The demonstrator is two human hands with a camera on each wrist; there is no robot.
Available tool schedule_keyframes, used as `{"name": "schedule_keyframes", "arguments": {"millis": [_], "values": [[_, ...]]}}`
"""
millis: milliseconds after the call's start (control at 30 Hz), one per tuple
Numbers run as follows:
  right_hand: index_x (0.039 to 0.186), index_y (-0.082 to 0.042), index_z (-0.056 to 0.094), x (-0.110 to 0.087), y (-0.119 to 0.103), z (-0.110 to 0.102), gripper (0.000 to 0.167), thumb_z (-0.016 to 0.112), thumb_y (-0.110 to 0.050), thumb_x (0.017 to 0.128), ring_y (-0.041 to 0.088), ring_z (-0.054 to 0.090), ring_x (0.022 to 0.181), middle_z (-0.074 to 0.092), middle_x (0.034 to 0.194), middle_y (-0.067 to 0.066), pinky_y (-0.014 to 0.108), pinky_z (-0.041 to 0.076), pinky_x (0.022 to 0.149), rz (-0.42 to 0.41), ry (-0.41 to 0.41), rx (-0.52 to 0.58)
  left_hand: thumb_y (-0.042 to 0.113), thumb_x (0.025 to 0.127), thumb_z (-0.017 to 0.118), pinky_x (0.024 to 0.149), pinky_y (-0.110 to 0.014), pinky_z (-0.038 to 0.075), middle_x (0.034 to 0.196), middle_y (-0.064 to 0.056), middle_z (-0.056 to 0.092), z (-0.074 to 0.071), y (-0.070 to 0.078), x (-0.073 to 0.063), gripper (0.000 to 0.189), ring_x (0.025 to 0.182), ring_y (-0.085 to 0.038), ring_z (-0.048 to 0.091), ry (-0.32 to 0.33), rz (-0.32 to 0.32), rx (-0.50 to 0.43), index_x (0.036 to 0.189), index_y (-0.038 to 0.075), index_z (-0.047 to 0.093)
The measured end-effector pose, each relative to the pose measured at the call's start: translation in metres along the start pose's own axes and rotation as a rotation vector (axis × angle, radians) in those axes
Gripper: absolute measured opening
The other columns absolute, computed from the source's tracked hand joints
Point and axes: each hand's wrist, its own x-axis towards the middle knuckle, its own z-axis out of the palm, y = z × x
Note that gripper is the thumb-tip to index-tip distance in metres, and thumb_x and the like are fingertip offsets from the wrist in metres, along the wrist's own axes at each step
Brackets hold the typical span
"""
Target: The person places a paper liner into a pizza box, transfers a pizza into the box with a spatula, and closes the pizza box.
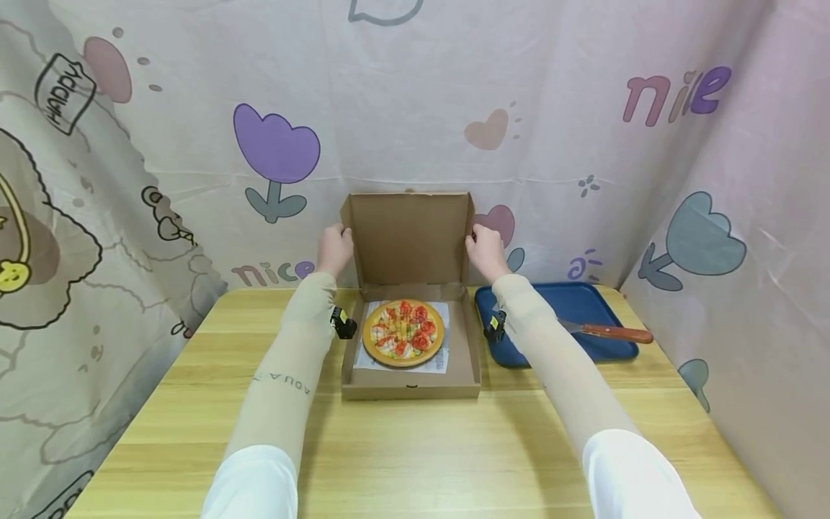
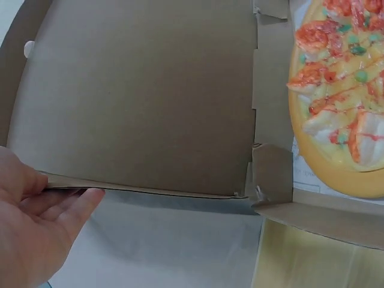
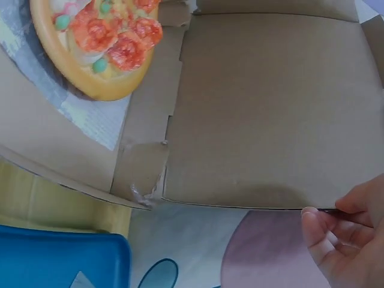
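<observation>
A brown cardboard pizza box [image 1: 411, 391] sits on the table with its lid [image 1: 413, 238] raised upright. Inside lies a round pizza [image 1: 403, 333] with red and white toppings, on a sheet of printed paper [image 1: 438, 360]. My left hand [image 1: 335, 249] pinches the lid's left side edge between thumb and fingers; the left wrist view shows this left hand [image 2: 42, 216] close up. On the opposite edge, my right hand [image 1: 486, 251] pinches the lid near its upper corner, and the right wrist view shows the fingertips [image 3: 312, 219] against the cardboard.
Right of the box, partly behind my right forearm, is a blue tray [image 1: 583, 295]. A wooden-handled tool [image 1: 616, 332] lies across it, its metal end mostly hidden by the sleeve. A patterned cloth [image 1: 402, 94] hangs behind the wooden table [image 1: 415, 461].
</observation>
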Motion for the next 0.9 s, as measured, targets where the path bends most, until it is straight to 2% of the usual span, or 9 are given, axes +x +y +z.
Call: {"name": "schedule_keyframes", "arguments": {"millis": [133, 300, 500, 733, 900], "values": [[0.072, -0.007, 0.045, 0.0017, -0.0048, -0.0051, 0.027, 0.050, -0.012, 0.098, 0.028, 0.052, 0.063, 0.053, 0.070, 0.013, 0.032, 0.039, 0.056, -0.005, 0.017, -0.002, 0.013, 0.102, 0.041, 0.073, -0.042, 0.046, 0.082, -0.019, 0.054, -0.0037, 0.0006, 0.0017, 0.028, 0.079, -0.032, 0.052, 0.024, 0.012, -0.014, 0.089, -0.008, 0.056], [0.077, -0.005, 0.050, 0.0024, -0.0088, -0.0093, 0.023, 0.049, -0.013, 0.099, 0.031, 0.059, 0.064, 0.060, 0.074, 0.016, 0.034, 0.044, 0.057, -0.006, 0.040, 0.028, 0.014, 0.103, 0.042, 0.074, -0.043, 0.046, 0.081, -0.019, 0.054, -0.0062, 0.0032, 0.0031, 0.028, 0.080, -0.034, 0.053, 0.042, 0.019, -0.038, 0.087, -0.006, 0.054], [0.088, -0.002, 0.060, 0.0026, -0.0108, -0.0106, 0.020, 0.049, -0.015, 0.099, 0.033, 0.062, 0.072, 0.066, 0.081, 0.017, 0.038, 0.049, 0.063, -0.009, 0.066, 0.061, 0.013, 0.102, 0.044, 0.066, -0.032, 0.042, 0.078, -0.017, 0.054, -0.0070, 0.0039, 0.0015, 0.028, 0.075, -0.030, 0.054, 0.086, 0.034, -0.094, 0.080, -0.001, 0.049], [0.095, -0.001, 0.062, 0.0009, -0.0090, -0.0103, 0.019, 0.051, -0.016, 0.099, 0.033, 0.058, 0.079, 0.065, 0.085, 0.017, 0.043, 0.049, 0.071, -0.006, 0.110, 0.119, 0.014, 0.102, 0.046, 0.057, -0.016, 0.044, 0.073, -0.011, 0.055, -0.0056, 0.0002, -0.0004, 0.032, 0.068, -0.020, 0.058, 0.097, 0.026, -0.255, 0.072, 0.005, 0.045], [0.097, -0.001, 0.061, -0.0026, -0.0073, -0.0093, 0.018, 0.050, -0.015, 0.099, 0.032, 0.058, 0.076, 0.065, 0.086, 0.018, 0.041, 0.048, 0.067, -0.016, 0.098, 0.120, 0.015, 0.102, 0.046, 0.058, -0.017, 0.043, 0.074, -0.010, 0.055, -0.0040, -0.0011, -0.0016, 0.031, 0.066, -0.014, 0.054, 0.099, 0.035, -0.234, 0.072, 0.006, 0.045]]}}
